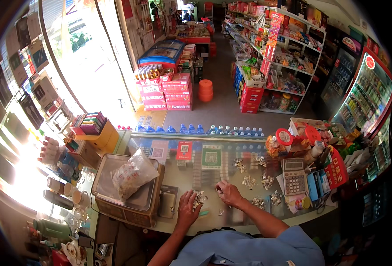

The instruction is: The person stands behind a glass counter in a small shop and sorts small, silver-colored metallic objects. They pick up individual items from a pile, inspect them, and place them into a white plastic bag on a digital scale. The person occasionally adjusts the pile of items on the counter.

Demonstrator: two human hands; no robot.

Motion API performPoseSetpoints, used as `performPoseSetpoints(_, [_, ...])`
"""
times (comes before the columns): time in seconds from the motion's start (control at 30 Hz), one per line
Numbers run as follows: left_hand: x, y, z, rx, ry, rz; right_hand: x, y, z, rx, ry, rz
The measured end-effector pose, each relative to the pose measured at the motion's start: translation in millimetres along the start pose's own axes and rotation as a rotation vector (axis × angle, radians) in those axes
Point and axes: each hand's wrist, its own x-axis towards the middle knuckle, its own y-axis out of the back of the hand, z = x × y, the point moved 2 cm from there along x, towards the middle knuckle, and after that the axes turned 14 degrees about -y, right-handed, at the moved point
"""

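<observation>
On the glass counter [176, 174], my left hand [186, 207] rests with its fingers spread against a small pile of shiny metallic pieces [200, 199]. To its right, my right hand [228, 193] is bent over the glass with curled fingers; whether anything is between the fingertips cannot be told. Several similar small heaps lie farther right, among them one heap [249, 182] beyond my right hand and another heap [257, 202] beside my right forearm. A few loose pieces [221, 212] lie nearer my body. The small pieces are too small to name exactly.
A weighing scale [99, 181] bearing a filled plastic bag [134, 174] stands at left. A calculator [294, 178] and a blue box [316, 186] stand at right. Small bottles [191, 128] line the far edge. Printed code cards [211, 156] lie at the counter's middle.
</observation>
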Motion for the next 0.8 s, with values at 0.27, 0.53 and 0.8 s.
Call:
performPoseSetpoints(0.27, [-5.7, -10.2, -7.6, -0.025, 0.0, -0.015, 9.2, -10.0, 23.0, -0.038, -0.038, -0.177])
performPoseSetpoints(0.53, [2.7, -2.1, -0.9, -0.012, 0.027, -0.027, -24.7, 44.5, 5.0, 0.18, -0.12, -0.007])
performPoseSetpoints(0.8, [6.5, 1.4, 4.0, -0.012, 0.048, -0.037, -21.7, 25.5, -13.3, 0.029, 0.058, -0.024])
